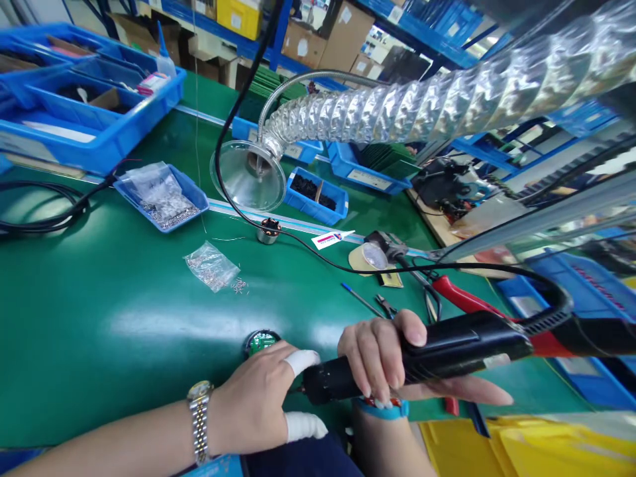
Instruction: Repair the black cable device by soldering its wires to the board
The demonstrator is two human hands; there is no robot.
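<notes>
1 R hand (pixel 375 358) wrapped firmly round 1 blk pwr driver (pixel 457 348), wrist w/ 1 blue band (pixel 385 412). Driver nose points L, bit sitting btwn 2 white-covered fingertips (pixel 304 361) of the L hand (pixel 251 404), thumb side part-spread; can't tell what's gripped under the palm. 1 watch (pixel 200 424) on L wrist. 1 round part (pixel 262 341) w/ grn board is on the bench (pixel 139 364), just beyond L hand & partly hidden by it. Yellow sheets (pixel 521 450) btm R, qty unclear. Mid-bench: 1 pr small pliers (pixel 386 306), 1 blue-tipped rod (pixel 362 299), 1 red handle (pixel 467 298), 1 pale tub (pixel 358 260); L of those, 1 clear bag (pixel 211 266) of small metal pcs, 1 loose pile (pixel 240 286) beside it. Further: 1 glue tube (pixel 328 240), 1 wound metal ring (pixel 268 233), 1 blue tray (pixel 176 225) w/ 1 bag on metal pcs, 1 blue bin (pixel 312 207) of blk pcs in 2 sections. Behind: 1 clear hood (pixel 248 189) on 1 silver duct (pixel 397 109), 2 bins (pixel 342 165) w/ grn sheets, 1 big divided tray (pixel 134 129) far L w/ 1 bottle (pixel 165 64). Back shelf: 1 yellow bin (pixel 239 16), several cartons (pixel 303 43).
</notes>
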